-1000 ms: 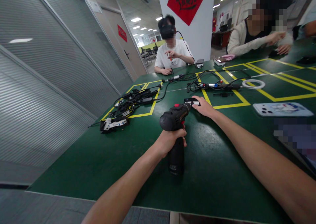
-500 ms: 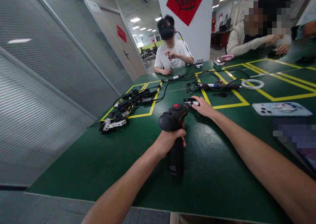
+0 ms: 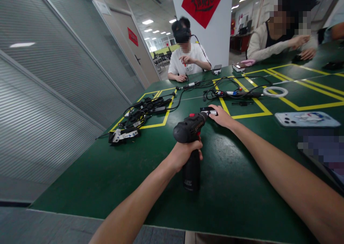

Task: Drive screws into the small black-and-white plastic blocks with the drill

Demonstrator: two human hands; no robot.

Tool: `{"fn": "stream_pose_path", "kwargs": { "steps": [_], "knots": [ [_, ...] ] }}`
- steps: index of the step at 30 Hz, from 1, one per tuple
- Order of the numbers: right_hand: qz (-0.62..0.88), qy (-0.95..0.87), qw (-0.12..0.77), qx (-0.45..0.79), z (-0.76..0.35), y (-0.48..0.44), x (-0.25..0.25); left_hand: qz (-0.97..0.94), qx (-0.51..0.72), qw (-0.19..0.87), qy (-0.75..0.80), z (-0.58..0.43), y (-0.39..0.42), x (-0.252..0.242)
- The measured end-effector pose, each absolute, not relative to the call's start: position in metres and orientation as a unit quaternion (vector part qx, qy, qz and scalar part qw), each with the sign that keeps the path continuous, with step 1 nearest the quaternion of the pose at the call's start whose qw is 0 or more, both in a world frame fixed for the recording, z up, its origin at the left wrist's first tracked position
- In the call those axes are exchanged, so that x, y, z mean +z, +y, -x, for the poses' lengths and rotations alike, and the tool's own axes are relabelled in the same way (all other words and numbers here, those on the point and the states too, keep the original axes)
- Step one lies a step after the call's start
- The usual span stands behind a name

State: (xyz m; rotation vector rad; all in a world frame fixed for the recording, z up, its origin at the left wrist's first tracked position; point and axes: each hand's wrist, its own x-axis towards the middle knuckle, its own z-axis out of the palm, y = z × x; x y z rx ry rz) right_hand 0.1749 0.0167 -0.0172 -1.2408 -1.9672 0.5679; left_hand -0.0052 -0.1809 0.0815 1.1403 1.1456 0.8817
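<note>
My left hand (image 3: 185,153) is wrapped round the grip of a black cordless drill (image 3: 188,129), whose red switch shows on top. The drill points forward, and its chuck meets a small black-and-silver piece (image 3: 209,110) on the table. My right hand (image 3: 220,116) holds that piece from the right side, fingers closed on its edge. What the piece is, and whether a bit sits in the chuck, I cannot make out. Both forearms reach in from the lower edge of the view.
On the green table (image 3: 129,186), tangled black cables (image 3: 145,111) and a black-and-white device (image 3: 122,134) lie at left. Beyond my right hand are a corded electric screwdriver (image 3: 233,93), a white ring (image 3: 275,91) and a phone (image 3: 306,119). Two people sit across the table.
Both hands, the drill and the small piece keep their places. The person at the far right has shifted their head and raised hand slightly.
</note>
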Motion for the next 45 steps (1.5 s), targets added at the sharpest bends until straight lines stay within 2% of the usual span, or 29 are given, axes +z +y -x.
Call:
{"fn": "stream_pose_path", "kwargs": {
  "steps": [45],
  "knots": [
    [0.488, -0.765, 0.362, 0.212, -0.1750, 0.0188, -0.0185, -0.505, 0.379, 0.602, 0.488, 0.0062, -0.1814, 0.0795]
  ]
}}
